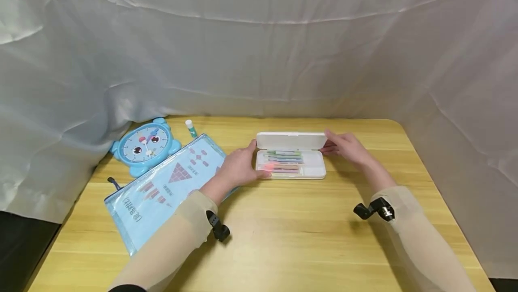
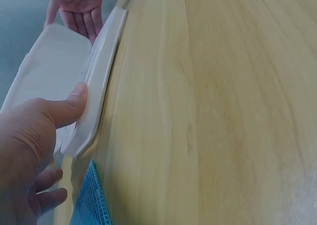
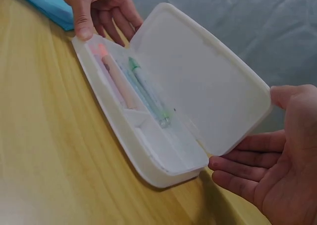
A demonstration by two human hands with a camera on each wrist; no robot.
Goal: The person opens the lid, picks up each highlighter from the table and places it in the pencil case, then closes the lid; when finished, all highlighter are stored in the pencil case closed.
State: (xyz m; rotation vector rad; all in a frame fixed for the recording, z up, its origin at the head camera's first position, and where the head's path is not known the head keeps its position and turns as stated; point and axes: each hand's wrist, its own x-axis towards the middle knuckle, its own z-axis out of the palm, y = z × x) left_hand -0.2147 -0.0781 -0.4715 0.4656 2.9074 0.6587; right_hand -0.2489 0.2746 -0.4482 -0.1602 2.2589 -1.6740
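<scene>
A white pencil case (image 1: 313,170) lies on the table with its lid (image 3: 198,71) raised at the back. Inside it are several pens in pastel colours, among them a green pen (image 3: 148,93) and a peach one (image 3: 118,80). My left hand (image 1: 238,166) holds the case's left end, thumb on the front corner and fingers toward the hinge side. At the other end my right hand (image 1: 346,146) grips the lid's right edge, thumb at the upper corner and fingers behind it. The compartment at the right of the case shows bare.
To the left lies a light-blue zip pouch (image 1: 162,193) with printed shapes, partly under my left forearm. Behind it are a blue toy clock (image 1: 145,146) and a glue stick (image 1: 191,128). A grey curtain (image 1: 283,58) closes off the table's back and sides.
</scene>
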